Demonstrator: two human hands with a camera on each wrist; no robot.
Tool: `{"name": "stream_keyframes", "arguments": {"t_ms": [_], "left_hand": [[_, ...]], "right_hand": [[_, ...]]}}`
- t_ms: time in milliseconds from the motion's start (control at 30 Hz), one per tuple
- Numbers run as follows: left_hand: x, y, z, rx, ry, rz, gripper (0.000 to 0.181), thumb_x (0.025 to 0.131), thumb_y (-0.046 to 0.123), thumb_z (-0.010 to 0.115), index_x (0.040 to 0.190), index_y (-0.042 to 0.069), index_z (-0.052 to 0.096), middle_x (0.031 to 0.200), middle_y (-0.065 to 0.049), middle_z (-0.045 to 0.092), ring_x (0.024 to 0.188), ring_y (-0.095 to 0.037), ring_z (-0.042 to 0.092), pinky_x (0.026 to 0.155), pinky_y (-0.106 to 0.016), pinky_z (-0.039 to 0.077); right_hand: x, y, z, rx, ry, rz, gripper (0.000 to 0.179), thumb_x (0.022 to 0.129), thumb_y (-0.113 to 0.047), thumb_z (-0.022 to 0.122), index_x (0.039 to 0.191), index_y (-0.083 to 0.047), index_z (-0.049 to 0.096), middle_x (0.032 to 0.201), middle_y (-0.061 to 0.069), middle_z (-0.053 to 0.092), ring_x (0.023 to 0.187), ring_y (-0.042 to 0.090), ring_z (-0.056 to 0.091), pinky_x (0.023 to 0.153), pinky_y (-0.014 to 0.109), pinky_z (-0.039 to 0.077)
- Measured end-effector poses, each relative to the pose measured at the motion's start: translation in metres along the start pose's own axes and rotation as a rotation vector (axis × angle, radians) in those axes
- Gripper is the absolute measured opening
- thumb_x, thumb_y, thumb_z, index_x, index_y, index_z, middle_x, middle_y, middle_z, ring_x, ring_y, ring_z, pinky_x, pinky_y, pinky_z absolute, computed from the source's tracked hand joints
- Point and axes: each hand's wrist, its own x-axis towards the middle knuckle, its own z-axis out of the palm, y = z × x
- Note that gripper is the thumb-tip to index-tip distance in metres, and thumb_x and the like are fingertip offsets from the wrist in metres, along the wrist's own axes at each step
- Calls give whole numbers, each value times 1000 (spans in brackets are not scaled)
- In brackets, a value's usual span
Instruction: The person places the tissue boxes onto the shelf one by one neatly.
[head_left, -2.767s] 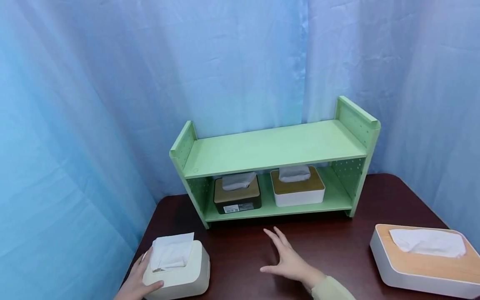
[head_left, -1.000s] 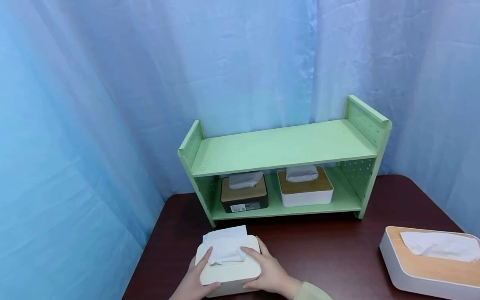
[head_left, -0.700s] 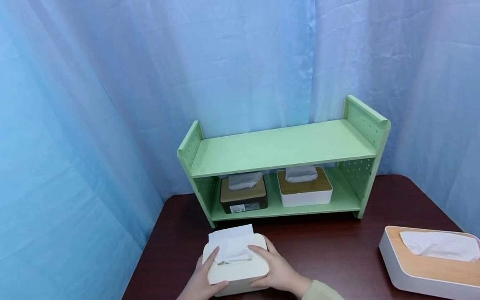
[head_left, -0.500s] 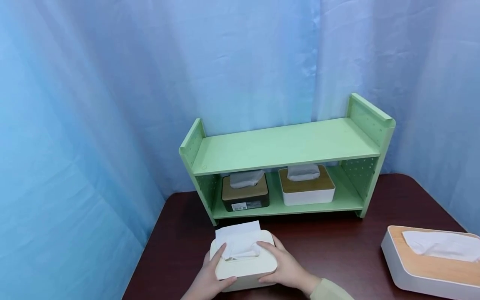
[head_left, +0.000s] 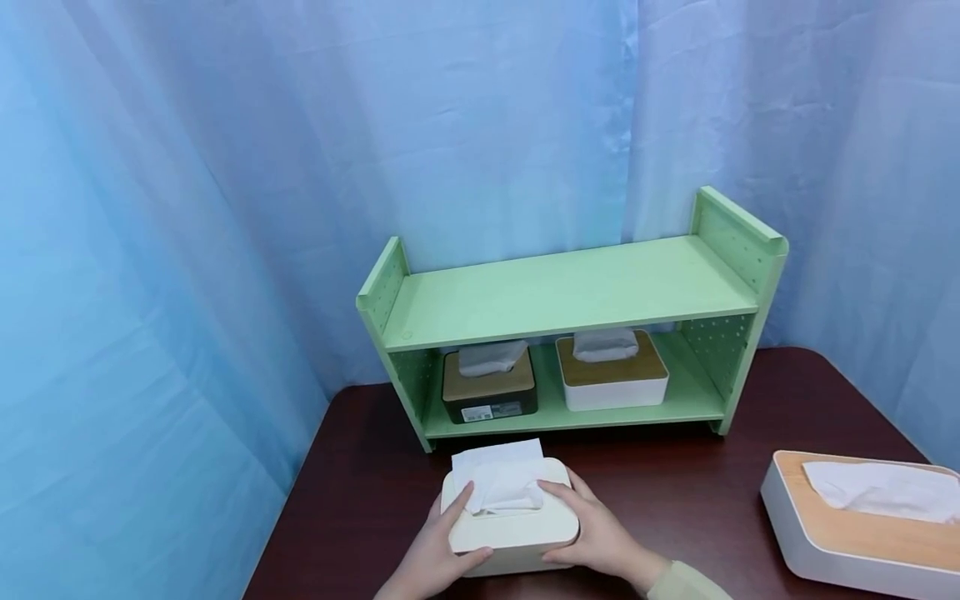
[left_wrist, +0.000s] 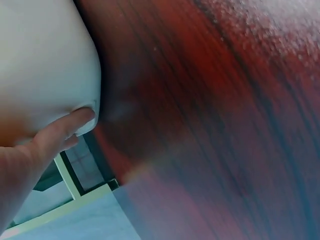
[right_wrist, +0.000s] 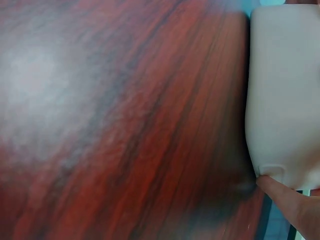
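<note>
Both hands hold a cream-white tissue box [head_left: 517, 535] low in the middle of the head view, with a white tissue [head_left: 498, 483] standing out of its top slot. My left hand [head_left: 441, 543] grips its left side and my right hand [head_left: 600, 527] its right side, thumbs at the near face and fingers around the sides and top edge. The left wrist view shows a finger [left_wrist: 70, 125] at a corner of the box, close over the dark red table. A fingertip [right_wrist: 265, 182] presses the lower corner of the box in the right wrist view.
A green two-tier shelf [head_left: 577, 292] stands behind. On its lower level sit a dark tissue box with a brown lid [head_left: 487, 392] and a white one with a wooden lid [head_left: 615, 379]. A larger wood-topped tissue box [head_left: 855, 525] lies at the right. Blue curtains [head_left: 480, 125] surround the table.
At first my left hand was at the cream-white tissue box on the far left and my right hand was free. Now both hands grip it, and it has slid right to the middle.
</note>
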Motion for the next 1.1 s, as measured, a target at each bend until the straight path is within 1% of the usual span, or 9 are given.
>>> {"name": "stream_keyframes", "arguments": {"t_ms": [100,200,300,467,633,767,867,1000,1100], "left_hand": [[1,-2,1,6,5,52,87,78,49,73,149,18,33,149,-33,23,134,-44,30,98,-55,40],[1,-6,2,-36,-22,83,84,79,50,72,148,22,33,151,-28,24,136,-42,29,102,-49,38],[-1,-11,1,-125,-65,108,81,80,47,72,148,24,34,152,-26,21,138,-42,25,104,-37,38],[-3,-15,2,-264,-119,118,80,80,40,75,147,22,36,153,-28,17,137,-45,20,95,-18,40],[-4,-13,4,-288,-113,102,80,78,37,77,146,22,39,152,-28,21,136,-44,23,93,-18,42],[-3,-8,5,-277,-104,116,80,77,37,78,145,18,40,151,-30,20,136,-43,23,94,-17,40],[-2,-4,3,-299,-103,137,79,78,34,78,144,17,41,151,-33,17,135,-44,23,85,-18,48],[-1,2,-4,-292,-85,163,76,78,32,78,144,18,42,149,-36,18,132,-47,25,70,-20,54],[0,7,-9,-223,-58,173,76,77,35,78,143,21,43,148,-35,22,133,-46,27,78,-20,52]], "right_hand": [[-4,3,-4,-19,17,-8,87,58,-43,89,134,-21,53,146,34,28,124,42,44,86,39,47],[-7,5,-8,-31,25,-10,87,57,-44,88,133,-22,53,145,34,29,123,42,45,85,40,47],[-10,8,-13,-36,22,-12,87,57,-43,89,133,-24,52,143,34,32,123,43,45,85,42,46],[-14,9,-19,-45,34,-30,87,56,-39,90,133,-25,53,142,33,35,121,43,46,86,39,46],[-18,9,-19,-33,86,-51,87,53,-37,92,131,-24,56,142,32,37,121,41,47,88,33,45],[-21,9,-18,-36,136,-73,88,49,-32,93,129,-23,58,142,30,39,122,31,47,90,28,44],[-21,8,-20,-55,168,-107,89,47,-29,94,128,-21,59,140,31,40,122,25,48,89,26,45],[-18,3,-24,-38,180,-109,89,47,-27,94,129,-22,58,142,32,38,123,32,47,90,27,45],[-17,-2,-27,-18,176,-75,89,48,-27,94,129,-24,58,144,31,36,123,38,46,91,28,45]]}}
